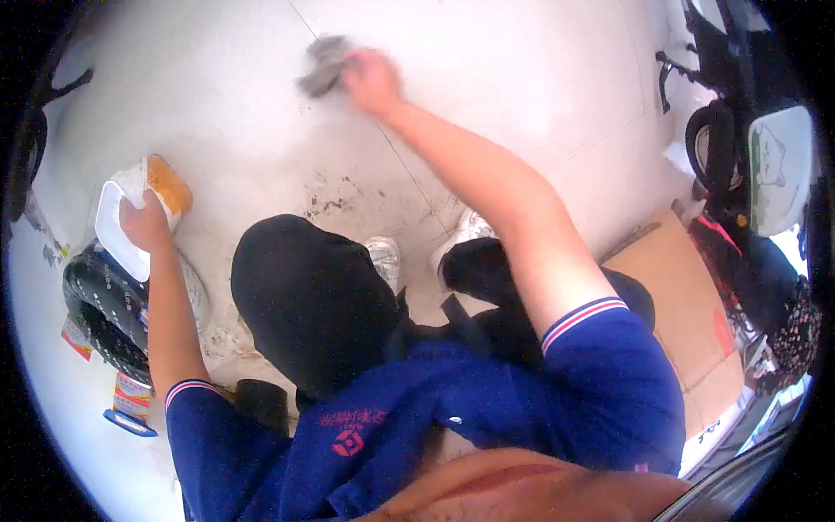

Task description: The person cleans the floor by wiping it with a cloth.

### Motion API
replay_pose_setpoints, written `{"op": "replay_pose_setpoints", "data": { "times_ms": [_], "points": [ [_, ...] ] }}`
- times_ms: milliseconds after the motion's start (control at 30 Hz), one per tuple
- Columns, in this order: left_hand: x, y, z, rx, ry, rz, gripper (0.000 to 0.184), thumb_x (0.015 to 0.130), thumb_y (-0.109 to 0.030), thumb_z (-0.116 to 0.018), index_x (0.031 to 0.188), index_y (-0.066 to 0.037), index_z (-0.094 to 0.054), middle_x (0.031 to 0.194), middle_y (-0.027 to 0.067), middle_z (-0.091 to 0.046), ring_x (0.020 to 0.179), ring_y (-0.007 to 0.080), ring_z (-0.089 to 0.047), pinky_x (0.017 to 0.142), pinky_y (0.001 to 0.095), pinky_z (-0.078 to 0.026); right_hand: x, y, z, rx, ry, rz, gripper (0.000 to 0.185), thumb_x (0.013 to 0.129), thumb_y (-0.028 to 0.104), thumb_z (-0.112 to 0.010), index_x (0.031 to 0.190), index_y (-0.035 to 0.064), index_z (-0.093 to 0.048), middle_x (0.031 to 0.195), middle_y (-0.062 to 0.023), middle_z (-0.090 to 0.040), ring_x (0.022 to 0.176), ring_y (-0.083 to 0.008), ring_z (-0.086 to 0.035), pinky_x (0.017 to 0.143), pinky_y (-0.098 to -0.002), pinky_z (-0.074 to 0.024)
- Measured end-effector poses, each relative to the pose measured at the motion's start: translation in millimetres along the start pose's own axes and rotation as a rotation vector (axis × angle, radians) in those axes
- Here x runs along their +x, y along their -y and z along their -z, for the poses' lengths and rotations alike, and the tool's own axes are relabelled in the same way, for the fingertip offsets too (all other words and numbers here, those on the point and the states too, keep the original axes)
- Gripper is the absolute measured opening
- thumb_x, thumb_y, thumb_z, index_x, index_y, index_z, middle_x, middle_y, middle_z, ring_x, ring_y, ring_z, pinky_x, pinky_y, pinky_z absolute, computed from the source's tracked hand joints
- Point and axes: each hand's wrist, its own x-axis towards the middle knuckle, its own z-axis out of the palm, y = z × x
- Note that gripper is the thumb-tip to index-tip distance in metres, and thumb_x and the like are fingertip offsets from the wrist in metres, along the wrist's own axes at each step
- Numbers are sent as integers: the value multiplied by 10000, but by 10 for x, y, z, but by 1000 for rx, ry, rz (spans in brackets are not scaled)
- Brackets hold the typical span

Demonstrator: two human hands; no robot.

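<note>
Two bare hands work low over a pale floor (539,78), which we log as smudged and scattered with dark specks (335,202) ahead of the knees. Right hand (374,83), arm stretched far forward, blurred: its fingers look closed on a grey cloth (326,65), which lies against the floor beside a thin seam line. Left hand (148,223), out to the side: fingers closed over the wall of a white tub (110,217), tipped with its mouth toward us and showing an orange patch on the far side. Just below the tub we note a black tyre (104,300) with pale lettering. White shoes (384,253) show between the dark-clad knees. To the right, a flattened brown cardboard (683,313) lies near a wheel (713,143).
</note>
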Motion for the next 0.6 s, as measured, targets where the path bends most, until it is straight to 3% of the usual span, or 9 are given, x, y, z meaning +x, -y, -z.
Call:
{"op": "replay_pose_setpoints", "data": {
  "times_ms": [167,233,300,333,367,400,467,600],
  "points": [
    [-14,15,-42,87,-61,-37,588,847,-359,-551,1181,123,-581,1184,295,-602,1126,411,-569,1008,445,-420,317,-1078,1567,-48,-406,-318,448,844,305,-652,1207,47,-602,1203,-170,-622,1134,-320,-576,980,-424,-432],
    [-11,56,-55,96,-67,-53,577,853,-353,-554,1178,123,-582,1174,297,-607,1115,413,-575,997,445,-428,197,-1553,2276,-365,-458,-445,435,848,260,-661,1213,32,-597,1183,-167,-636,1119,-300,-593,955,-400,-452],
    [5,37,-19,90,-64,-69,588,850,-358,-571,1172,133,-581,1159,308,-611,1095,423,-590,972,444,-448,-111,-1996,2825,-435,-520,-620,446,823,289,-674,1192,46,-616,1144,-181,-651,1087,-336,-606,932,-416,-466],
    [17,-10,23,81,-48,-52,585,848,-357,-571,1172,130,-582,1153,308,-614,1088,425,-592,967,447,-450,-312,-1837,2997,-435,-516,-739,440,822,306,-665,1185,60,-627,1158,-183,-651,1075,-343,-615,928,-428,-469],
    [16,-82,84,73,-30,-36,583,846,-356,-570,1171,128,-584,1146,308,-616,1081,426,-593,962,449,-452,-497,-2728,3213,-581,-549,-850,425,826,303,-654,1175,61,-632,1185,-184,-642,1079,-342,-618,906,-422,-485],
    [8,-109,112,68,-11,-20,580,844,-354,-570,1171,125,-585,1140,308,-618,1074,428,-595,957,452,-454,-752,-3494,3451,-702,-292,-945,402,831,273,-645,1168,54,-634,1180,-183,-643,1079,-338,-620,895,-416,-493],
    [5,-97,80,56,-28,-21,548,841,-339,-557,1143,116,-597,1125,297,-622,1062,424,-594,943,457,-457,-1129,-4103,3395,-835,12,-1008,361,843,217,-613,1158,42,-635,1168,-187,-646,1082,-335,-620,878,-406,-506],
    [23,-115,81,44,-15,18,536,830,-341,-556,1118,108,-612,1120,288,-625,1056,422,-593,941,455,-457,-1309,-3118,3021,-686,-205,-904,384,828,238,-538,1086,-23,-649,1158,-253,-633,1110,-361,-608,929,-425,-476]
  ]
}}
